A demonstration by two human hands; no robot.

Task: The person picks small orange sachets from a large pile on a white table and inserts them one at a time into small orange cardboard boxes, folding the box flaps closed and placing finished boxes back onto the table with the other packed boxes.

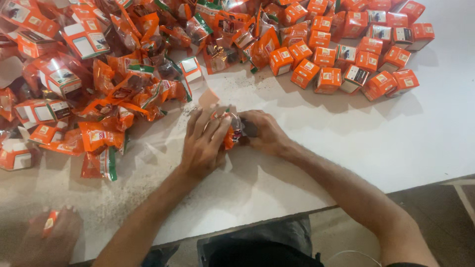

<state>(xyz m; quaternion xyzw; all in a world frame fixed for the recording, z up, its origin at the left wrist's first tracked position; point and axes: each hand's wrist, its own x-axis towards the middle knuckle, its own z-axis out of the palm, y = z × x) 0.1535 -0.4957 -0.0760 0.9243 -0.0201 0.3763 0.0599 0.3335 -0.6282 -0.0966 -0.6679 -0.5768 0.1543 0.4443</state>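
On the white counter, the left hand and right hand fingers hold one orange packet; little orange boxes lie beyond them.

Warm, fairly bright light is falling on the white table, seemingly from above and beyond it, since the small orange boxes are casting soft shadows toward the near edge. Nothing is glaring. Left of the boxes the picture is blurring, and the near-left corner is smearing and bending most.
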